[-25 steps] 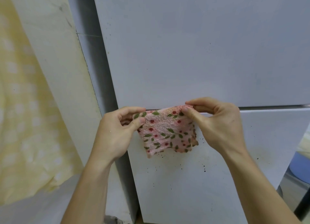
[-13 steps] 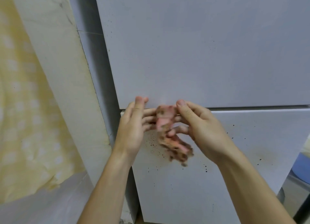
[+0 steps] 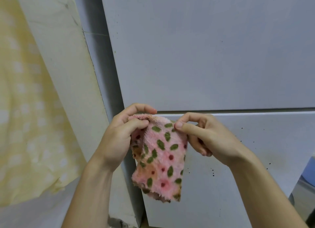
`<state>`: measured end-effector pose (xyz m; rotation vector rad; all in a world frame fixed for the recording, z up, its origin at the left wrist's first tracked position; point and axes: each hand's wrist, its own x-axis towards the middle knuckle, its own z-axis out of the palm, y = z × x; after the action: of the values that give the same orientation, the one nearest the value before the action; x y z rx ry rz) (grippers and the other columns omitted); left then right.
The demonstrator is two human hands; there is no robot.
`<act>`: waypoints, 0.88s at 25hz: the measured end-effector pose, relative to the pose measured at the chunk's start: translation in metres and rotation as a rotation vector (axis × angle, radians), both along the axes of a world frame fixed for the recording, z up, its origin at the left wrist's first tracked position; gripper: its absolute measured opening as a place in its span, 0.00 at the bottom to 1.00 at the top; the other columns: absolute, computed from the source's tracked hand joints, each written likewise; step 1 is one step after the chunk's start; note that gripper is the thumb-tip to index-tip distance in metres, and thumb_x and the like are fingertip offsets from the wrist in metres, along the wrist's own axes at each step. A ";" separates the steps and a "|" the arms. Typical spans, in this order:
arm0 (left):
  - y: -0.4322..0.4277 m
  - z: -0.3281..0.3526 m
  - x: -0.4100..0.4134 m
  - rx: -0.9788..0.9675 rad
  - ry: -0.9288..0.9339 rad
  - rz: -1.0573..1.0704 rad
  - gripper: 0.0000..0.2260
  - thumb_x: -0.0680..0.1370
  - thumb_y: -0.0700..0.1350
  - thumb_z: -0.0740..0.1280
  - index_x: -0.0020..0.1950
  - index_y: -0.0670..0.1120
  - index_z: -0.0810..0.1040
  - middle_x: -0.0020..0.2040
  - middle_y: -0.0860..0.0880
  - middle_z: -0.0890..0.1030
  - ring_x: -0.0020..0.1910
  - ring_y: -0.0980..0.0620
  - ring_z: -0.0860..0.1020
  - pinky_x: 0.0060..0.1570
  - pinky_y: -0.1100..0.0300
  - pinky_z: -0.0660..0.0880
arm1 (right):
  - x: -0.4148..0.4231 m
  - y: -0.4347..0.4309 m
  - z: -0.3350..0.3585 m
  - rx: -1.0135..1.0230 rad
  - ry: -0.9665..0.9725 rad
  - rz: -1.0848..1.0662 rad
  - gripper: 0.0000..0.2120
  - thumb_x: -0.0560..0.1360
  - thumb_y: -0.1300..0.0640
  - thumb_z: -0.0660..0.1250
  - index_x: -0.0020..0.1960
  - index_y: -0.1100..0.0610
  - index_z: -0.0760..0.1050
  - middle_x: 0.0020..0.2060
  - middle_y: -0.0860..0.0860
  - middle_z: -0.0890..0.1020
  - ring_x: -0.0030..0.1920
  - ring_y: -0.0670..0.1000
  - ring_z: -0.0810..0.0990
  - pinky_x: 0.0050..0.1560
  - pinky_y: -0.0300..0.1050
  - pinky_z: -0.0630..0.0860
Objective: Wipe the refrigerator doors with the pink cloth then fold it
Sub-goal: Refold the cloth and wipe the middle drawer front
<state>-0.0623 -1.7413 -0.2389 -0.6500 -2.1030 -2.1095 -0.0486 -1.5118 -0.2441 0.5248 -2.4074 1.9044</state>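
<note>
A: Head view. Location of the pink cloth (image 3: 160, 157)?
B: In the air, held up by both hands in front of the lower refrigerator door (image 3: 247, 159), near that door's upper left corner. Its top edge sits level with the seam under the upper refrigerator door (image 3: 204, 48). Contact with the door: cannot tell.
A: Left hand (image 3: 117, 140)?
B: Fingers curled. Thumb and forefinger pinch the cloth's top left corner; the other fingers are hidden behind it.
A: Right hand (image 3: 211, 139)?
B: Thumb and forefinger closed on the top right edge. Remaining fingers loosely curled at the cloth's right side.
A: Lie of the cloth?
B: Hangs down from the two pinches. The left side shows a second layer turned in behind the front one. Pattern: green leaves, red dots. Lower edge browned and frayed.
A: Door condition?
B: Lower door carries scattered dark specks right of the cloth, plus a faint brownish smudge.
A: Surroundings?
B: Yellow patterned fabric (image 3: 25, 108) hangs far left, with a cream wall panel (image 3: 64, 57) between it and the refrigerator. Blue object (image 3: 309, 169) at the right edge, unidentified.
</note>
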 end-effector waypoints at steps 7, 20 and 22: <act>0.008 -0.003 -0.015 0.058 0.289 0.498 0.07 0.74 0.39 0.78 0.48 0.50 0.85 0.41 0.51 0.88 0.43 0.52 0.88 0.46 0.59 0.83 | -0.001 -0.049 0.000 -0.145 0.383 -0.544 0.07 0.82 0.50 0.71 0.48 0.52 0.77 0.33 0.46 0.87 0.32 0.46 0.86 0.31 0.42 0.79; -0.038 0.019 -0.112 -0.280 0.999 1.051 0.16 0.84 0.44 0.60 0.68 0.41 0.79 0.72 0.42 0.76 0.72 0.42 0.71 0.74 0.47 0.65 | -0.101 -0.100 -0.037 0.819 1.095 -1.001 0.28 0.85 0.39 0.61 0.83 0.41 0.61 0.84 0.53 0.54 0.85 0.58 0.48 0.83 0.62 0.40; -0.051 0.028 -0.123 -0.343 0.996 1.117 0.19 0.84 0.43 0.59 0.74 0.42 0.74 0.79 0.41 0.69 0.78 0.39 0.65 0.78 0.43 0.60 | -0.105 -0.110 -0.013 0.843 1.083 -1.036 0.30 0.85 0.37 0.58 0.84 0.43 0.57 0.85 0.57 0.53 0.85 0.61 0.47 0.83 0.62 0.40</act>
<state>-0.1852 -1.7920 -0.2111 -0.2796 -1.5609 -0.6135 -0.1535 -1.6218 -0.2570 0.1254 -1.8631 0.0588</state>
